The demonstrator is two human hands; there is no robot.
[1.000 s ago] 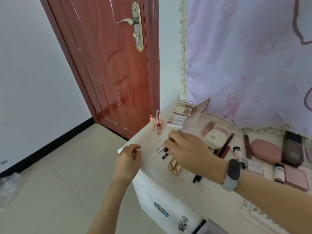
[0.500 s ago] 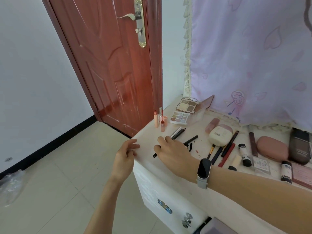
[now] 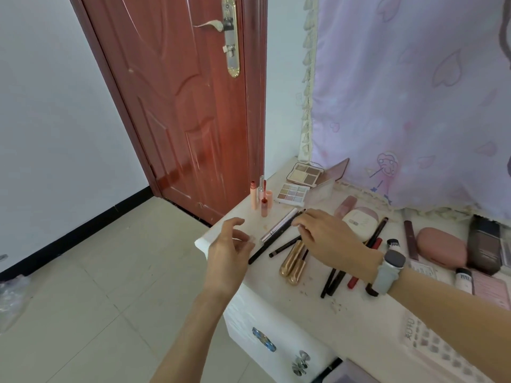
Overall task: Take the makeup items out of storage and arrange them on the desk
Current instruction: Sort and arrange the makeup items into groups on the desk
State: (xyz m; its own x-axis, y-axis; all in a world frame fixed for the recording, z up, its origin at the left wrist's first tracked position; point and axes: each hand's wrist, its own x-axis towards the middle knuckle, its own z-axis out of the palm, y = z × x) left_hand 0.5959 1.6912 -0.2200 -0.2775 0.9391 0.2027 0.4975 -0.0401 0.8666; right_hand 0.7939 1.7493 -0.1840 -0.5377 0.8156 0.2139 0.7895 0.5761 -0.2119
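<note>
Just pencils (image 3: 279,234) under right grip (image 3: 329,239).

Premises: a home, probably a bedroom. Evidence: red panelled door (image 3: 188,106) at 11 o'clock, pale floor tiles (image 3: 83,313) at 8 o'clock, lilac cartoon curtain (image 3: 414,106) at 1 o'clock, white desk (image 3: 345,322) strewn with makeup.

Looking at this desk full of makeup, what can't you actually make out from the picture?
- Head view: the right hand covers the pencils beneath it; whether it grips one is unclear.
- The labels on the small tubes are too small to read.
- The dark case and pink palette are cut off by the right edge.
</note>
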